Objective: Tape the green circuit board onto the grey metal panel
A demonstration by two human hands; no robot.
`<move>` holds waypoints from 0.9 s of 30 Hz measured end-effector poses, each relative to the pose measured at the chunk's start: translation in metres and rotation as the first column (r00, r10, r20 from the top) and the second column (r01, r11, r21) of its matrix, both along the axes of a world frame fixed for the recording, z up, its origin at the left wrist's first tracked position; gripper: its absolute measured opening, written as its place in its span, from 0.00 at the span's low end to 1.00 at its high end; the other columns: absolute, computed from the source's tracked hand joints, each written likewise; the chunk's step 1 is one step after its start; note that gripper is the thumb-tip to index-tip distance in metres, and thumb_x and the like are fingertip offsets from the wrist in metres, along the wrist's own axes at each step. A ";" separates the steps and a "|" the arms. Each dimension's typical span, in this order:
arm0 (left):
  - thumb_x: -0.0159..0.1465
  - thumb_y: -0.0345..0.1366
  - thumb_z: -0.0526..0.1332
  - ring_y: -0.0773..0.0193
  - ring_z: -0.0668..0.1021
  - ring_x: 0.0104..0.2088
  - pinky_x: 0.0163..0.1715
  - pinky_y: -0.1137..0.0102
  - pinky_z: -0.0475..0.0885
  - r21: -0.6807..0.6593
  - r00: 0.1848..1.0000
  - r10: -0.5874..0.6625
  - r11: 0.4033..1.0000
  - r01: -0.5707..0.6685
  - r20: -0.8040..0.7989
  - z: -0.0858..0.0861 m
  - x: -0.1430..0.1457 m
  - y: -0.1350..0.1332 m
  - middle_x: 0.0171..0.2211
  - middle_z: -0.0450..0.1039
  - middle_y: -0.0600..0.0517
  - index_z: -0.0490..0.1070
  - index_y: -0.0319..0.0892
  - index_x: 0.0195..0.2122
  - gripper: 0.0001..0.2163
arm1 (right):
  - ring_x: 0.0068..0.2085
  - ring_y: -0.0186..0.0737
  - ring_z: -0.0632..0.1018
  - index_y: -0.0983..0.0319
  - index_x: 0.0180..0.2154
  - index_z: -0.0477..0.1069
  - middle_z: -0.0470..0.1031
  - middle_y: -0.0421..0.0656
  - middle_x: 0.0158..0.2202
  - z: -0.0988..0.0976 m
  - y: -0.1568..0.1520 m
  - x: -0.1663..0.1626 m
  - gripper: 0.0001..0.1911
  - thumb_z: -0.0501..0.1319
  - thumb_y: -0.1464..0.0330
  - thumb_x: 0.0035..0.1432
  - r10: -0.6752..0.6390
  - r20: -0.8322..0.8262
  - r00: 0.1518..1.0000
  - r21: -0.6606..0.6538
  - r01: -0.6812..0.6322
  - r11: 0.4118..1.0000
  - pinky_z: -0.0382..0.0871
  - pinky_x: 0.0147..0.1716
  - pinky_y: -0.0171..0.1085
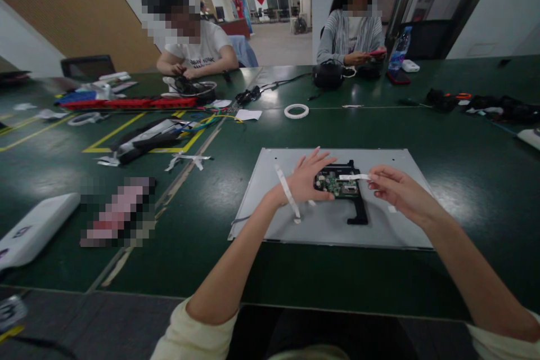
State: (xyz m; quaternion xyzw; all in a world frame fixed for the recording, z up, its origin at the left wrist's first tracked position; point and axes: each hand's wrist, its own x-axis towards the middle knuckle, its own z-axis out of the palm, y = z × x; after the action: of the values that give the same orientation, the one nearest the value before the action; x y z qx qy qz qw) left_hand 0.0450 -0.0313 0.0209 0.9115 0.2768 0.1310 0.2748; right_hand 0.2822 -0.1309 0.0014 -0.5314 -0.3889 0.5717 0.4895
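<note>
A flat grey panel (pixel 379 225) lies on the green table in front of me. On it sits a small green circuit board (pixel 333 184) in a black frame (pixel 358 211). My left hand (pixel 306 180) rests on the panel with fingers spread, touching the board's left side; a white tape strip (pixel 287 194) hangs from its wrist. My right hand (pixel 396 190) pinches one end of a white tape strip (pixel 353 177) that stretches over the board.
A roll of white tape (pixel 296 111) lies farther back. Black cases, cables and a red strip (pixel 130 103) clutter the left side. A white device (pixel 36 228) sits at the near left. Two people sit across the table; a water bottle (pixel 399 48) stands there.
</note>
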 end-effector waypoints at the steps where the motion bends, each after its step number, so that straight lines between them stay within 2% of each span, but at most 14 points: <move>1: 0.53 0.46 0.65 0.48 0.48 0.65 0.61 0.50 0.41 -0.051 0.998 0.000 0.999 0.004 0.069 0.004 0.002 -0.001 0.64 0.50 0.44 0.55 0.44 0.61 0.36 | 0.34 0.32 0.70 0.58 0.34 0.70 0.69 0.39 0.32 0.000 0.000 -0.001 0.14 0.68 0.59 0.46 -0.011 -0.021 1.000 0.003 0.011 1.000 0.63 0.32 0.32; 3: 0.60 0.45 0.59 0.54 0.58 0.62 0.60 0.56 0.51 -0.203 0.977 0.023 0.979 0.021 0.212 0.009 0.007 -0.005 0.61 0.57 0.44 0.58 0.43 0.59 0.27 | 0.32 0.31 0.69 0.59 0.33 0.71 0.68 0.38 0.31 0.000 0.000 -0.003 0.14 0.68 0.60 0.44 -0.003 -0.041 0.999 0.008 0.003 1.000 0.62 0.30 0.31; 6: 0.65 0.42 0.53 0.60 0.71 0.52 0.52 0.62 0.64 -0.442 0.942 0.052 0.891 0.107 0.333 0.013 0.017 -0.014 0.51 0.69 0.44 0.65 0.41 0.52 0.17 | 0.31 0.30 0.68 0.59 0.32 0.72 0.68 0.38 0.29 0.001 -0.003 -0.010 0.13 0.69 0.60 0.44 0.058 -0.010 0.998 0.004 -0.058 0.998 0.61 0.29 0.31; 8: 0.64 0.41 0.54 0.64 0.76 0.42 0.44 0.66 0.68 -0.552 0.947 0.049 0.822 0.143 0.319 0.013 0.023 -0.020 0.43 0.74 0.46 0.69 0.39 0.47 0.14 | 0.31 0.31 0.68 0.59 0.31 0.72 0.68 0.38 0.29 0.001 -0.005 -0.015 0.13 0.68 0.60 0.44 0.109 0.026 0.994 -0.002 -0.109 0.994 0.60 0.29 0.32; 11: 0.61 0.37 0.60 0.70 0.75 0.29 0.32 0.72 0.69 -0.662 0.967 0.056 0.738 0.127 0.247 0.012 0.029 -0.028 0.29 0.74 0.51 0.73 0.37 0.38 0.09 | 0.29 0.30 0.67 0.60 0.30 0.72 0.69 0.39 0.29 0.002 -0.006 -0.018 0.13 0.67 0.59 0.45 0.153 0.083 0.985 0.012 -0.154 0.988 0.59 0.27 0.32; 14: 0.58 0.34 0.62 0.73 0.71 0.23 0.27 0.75 0.67 -0.687 0.975 0.097 0.724 0.070 0.202 0.010 0.032 -0.033 0.21 0.69 0.56 0.73 0.37 0.31 0.05 | 0.27 0.29 0.65 0.61 0.29 0.73 0.69 0.39 0.27 0.007 -0.006 -0.014 0.13 0.66 0.58 0.46 0.189 0.207 0.960 -0.005 -0.192 0.981 0.58 0.25 0.32; 19: 0.59 0.31 0.60 0.76 0.68 0.18 0.20 0.78 0.64 -0.642 0.984 0.130 0.766 -0.023 0.120 0.006 0.037 -0.040 0.20 0.69 0.57 0.73 0.37 0.30 0.04 | 0.27 0.31 0.68 0.62 0.29 0.74 0.70 0.39 0.24 0.016 -0.009 -0.005 0.12 0.63 0.59 0.48 0.261 0.416 0.871 -0.083 -0.250 0.965 0.60 0.25 0.32; 23: 0.60 0.32 0.57 0.74 0.71 0.16 0.16 0.79 0.64 -0.647 0.992 0.118 0.759 -0.064 0.040 -0.005 0.043 -0.048 0.18 0.69 0.56 0.72 0.36 0.31 0.06 | 0.27 0.33 0.71 0.62 0.30 0.74 0.72 0.40 0.25 0.017 -0.011 0.002 0.13 0.63 0.59 0.47 0.333 0.477 0.813 -0.144 -0.301 0.943 0.64 0.27 0.33; 27: 0.59 0.32 0.56 0.72 0.73 0.16 0.16 0.78 0.66 -0.661 0.987 0.159 0.741 -0.118 0.003 -0.015 0.048 -0.054 0.17 0.70 0.56 0.69 0.37 0.27 0.07 | 0.26 0.33 0.72 0.62 0.30 0.72 0.73 0.40 0.23 0.012 -0.010 0.007 0.10 0.63 0.62 0.47 0.360 0.486 0.797 -0.205 -0.296 0.933 0.63 0.25 0.33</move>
State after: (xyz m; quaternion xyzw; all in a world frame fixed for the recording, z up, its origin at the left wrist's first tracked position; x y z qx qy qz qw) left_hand 0.0926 -0.0857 0.0061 0.7290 0.3639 0.0721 0.5753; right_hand 0.2888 -0.1410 0.0137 -0.6173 -0.5571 0.5064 0.2284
